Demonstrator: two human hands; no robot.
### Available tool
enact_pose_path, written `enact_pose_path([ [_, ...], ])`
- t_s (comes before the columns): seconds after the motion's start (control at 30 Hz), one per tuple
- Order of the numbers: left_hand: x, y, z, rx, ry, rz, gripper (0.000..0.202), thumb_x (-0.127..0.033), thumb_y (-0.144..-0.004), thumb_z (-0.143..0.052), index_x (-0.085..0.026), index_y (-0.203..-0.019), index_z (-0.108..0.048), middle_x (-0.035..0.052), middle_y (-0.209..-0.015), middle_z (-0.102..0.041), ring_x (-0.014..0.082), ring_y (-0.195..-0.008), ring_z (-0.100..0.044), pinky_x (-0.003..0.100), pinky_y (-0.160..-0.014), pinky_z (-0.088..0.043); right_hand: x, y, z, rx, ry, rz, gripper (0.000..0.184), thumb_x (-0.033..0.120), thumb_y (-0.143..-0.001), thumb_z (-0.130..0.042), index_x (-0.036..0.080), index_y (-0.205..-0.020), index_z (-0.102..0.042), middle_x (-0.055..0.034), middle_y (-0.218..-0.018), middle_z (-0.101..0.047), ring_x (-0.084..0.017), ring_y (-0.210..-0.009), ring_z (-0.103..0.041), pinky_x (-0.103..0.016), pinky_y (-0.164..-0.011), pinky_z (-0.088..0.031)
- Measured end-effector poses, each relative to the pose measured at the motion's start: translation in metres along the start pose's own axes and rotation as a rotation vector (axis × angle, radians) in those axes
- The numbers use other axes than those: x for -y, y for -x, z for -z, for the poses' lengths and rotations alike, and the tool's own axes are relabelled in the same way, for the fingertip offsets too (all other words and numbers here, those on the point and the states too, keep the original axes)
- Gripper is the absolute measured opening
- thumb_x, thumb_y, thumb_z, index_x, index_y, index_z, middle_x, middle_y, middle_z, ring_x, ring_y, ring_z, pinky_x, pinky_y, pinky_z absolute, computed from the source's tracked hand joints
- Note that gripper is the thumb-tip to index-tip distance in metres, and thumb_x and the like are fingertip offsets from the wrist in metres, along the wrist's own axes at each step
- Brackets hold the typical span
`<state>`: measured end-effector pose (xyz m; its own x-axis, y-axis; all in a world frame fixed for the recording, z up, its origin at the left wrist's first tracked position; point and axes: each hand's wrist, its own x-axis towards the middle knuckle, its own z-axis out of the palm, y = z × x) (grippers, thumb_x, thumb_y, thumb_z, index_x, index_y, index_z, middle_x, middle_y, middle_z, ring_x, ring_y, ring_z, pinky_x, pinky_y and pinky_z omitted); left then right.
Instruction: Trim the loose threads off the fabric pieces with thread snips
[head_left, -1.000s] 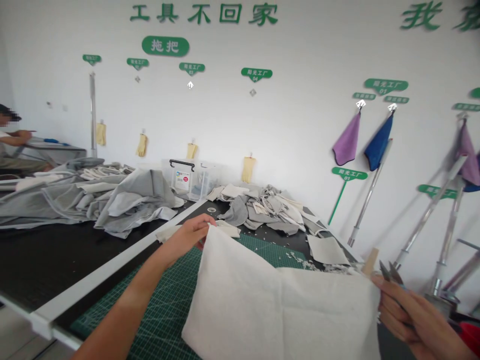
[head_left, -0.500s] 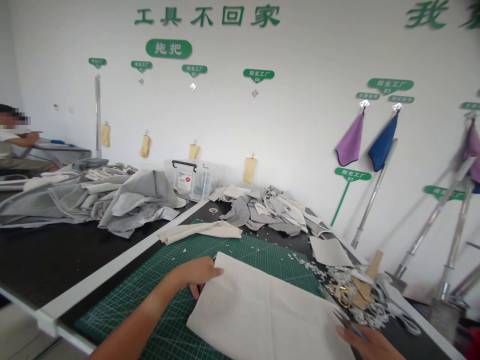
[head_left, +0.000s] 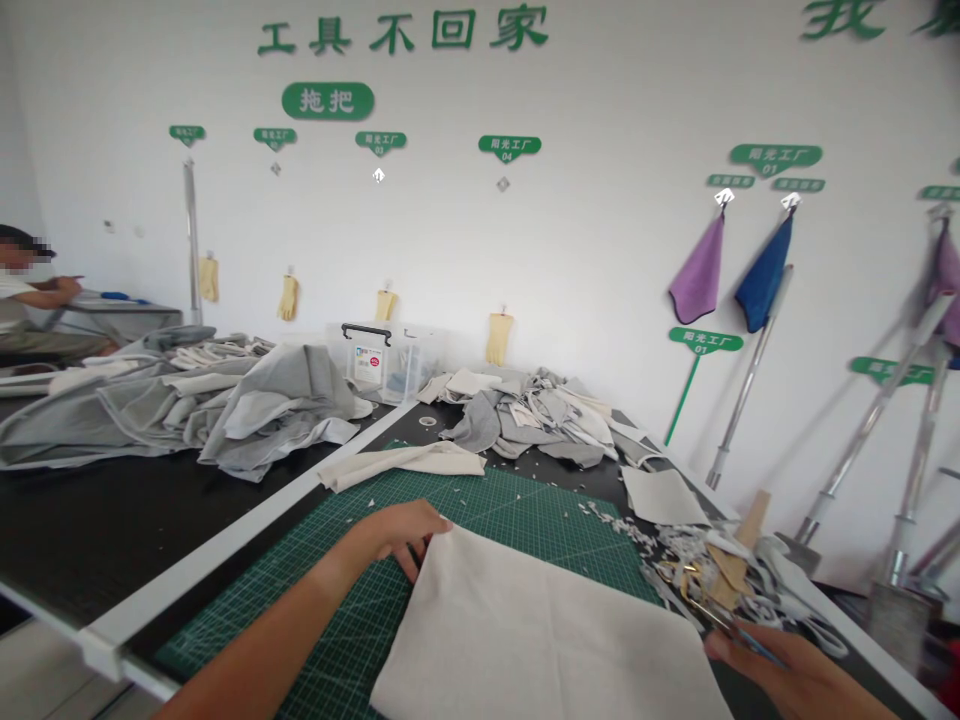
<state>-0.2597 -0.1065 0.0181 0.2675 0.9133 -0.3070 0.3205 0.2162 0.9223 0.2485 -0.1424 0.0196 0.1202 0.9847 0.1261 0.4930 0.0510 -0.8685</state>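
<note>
An off-white fabric panel (head_left: 525,630) lies flat on a green cutting mat (head_left: 480,510), running past the bottom of the view. My left hand (head_left: 397,533) pinches the panel's upper left corner, with the fingers curling down at its edge. At the lower right, my right hand (head_left: 795,675) grips slim snips (head_left: 754,645) and sits just beyond the panel's right edge. Their blades are hard to make out. Gold-handled scissors (head_left: 688,578) lie among scraps near that hand. A cream fabric strip (head_left: 397,465) lies across the mat's far edge.
Heaps of grey and cream fabric (head_left: 277,410) cover the black table (head_left: 112,510) behind a white rail (head_left: 225,550). A clear plastic box (head_left: 379,362) stands at the back. A seated person (head_left: 30,295) works at far left. Mops lean against the wall at right.
The fabric panel, held up a second ago, now lies flat on the mat. My right hand has come down to the lower right, and my left hand has moved down to the panel's corner.
</note>
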Motion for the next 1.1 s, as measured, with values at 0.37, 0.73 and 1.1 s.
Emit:
enact_pose_path([
  [0.37, 0.004, -0.083, -0.025, -0.259, 0.102, -0.234, 0.047, -0.021, -0.068, -0.066, -0.015, -0.115, -0.071, 0.0089, -0.093, -0.073, 0.0220, -0.083, -0.067, 0.028, -0.068, -0.052, 0.128, -0.033, -0.155, 0.463, 0.205, 0.422, 0.037, 0.050, -0.090, -0.056, 0.018, -0.083, -0.073, -0.0038, -0.086, -0.071, -0.022, -0.084, -0.062, -0.026, -0.070, -0.043],
  [0.73, 0.019, -0.089, -0.026, -0.273, -0.132, -0.593, 0.024, -0.020, -0.076, -0.053, -0.016, -0.078, -0.077, 0.0070, -0.092, -0.077, 0.0242, -0.095, -0.067, 0.034, -0.095, -0.047, 0.099, -0.076, -0.279, 0.483, -0.245, 0.171, 0.040, 0.055, -0.079, -0.061, 0.018, -0.094, -0.069, 0.0060, -0.052, -0.043, -0.011, -0.046, -0.038, -0.023, -0.048, -0.033],
  [1.1, 0.027, -0.098, -0.026, -0.446, -0.344, -0.531, 0.030, -0.016, -0.079, -0.043, -0.018, -0.095, -0.068, -0.0003, -0.076, -0.065, 0.0158, -0.072, -0.057, 0.025, -0.071, -0.041, 0.083, -0.074, -0.274, 0.296, -0.097, 0.327, 0.027, 0.041, -0.077, -0.065, 0.017, -0.087, -0.070, 0.0025, -0.064, -0.053, -0.012, -0.059, -0.044, -0.024, -0.057, -0.032],
])
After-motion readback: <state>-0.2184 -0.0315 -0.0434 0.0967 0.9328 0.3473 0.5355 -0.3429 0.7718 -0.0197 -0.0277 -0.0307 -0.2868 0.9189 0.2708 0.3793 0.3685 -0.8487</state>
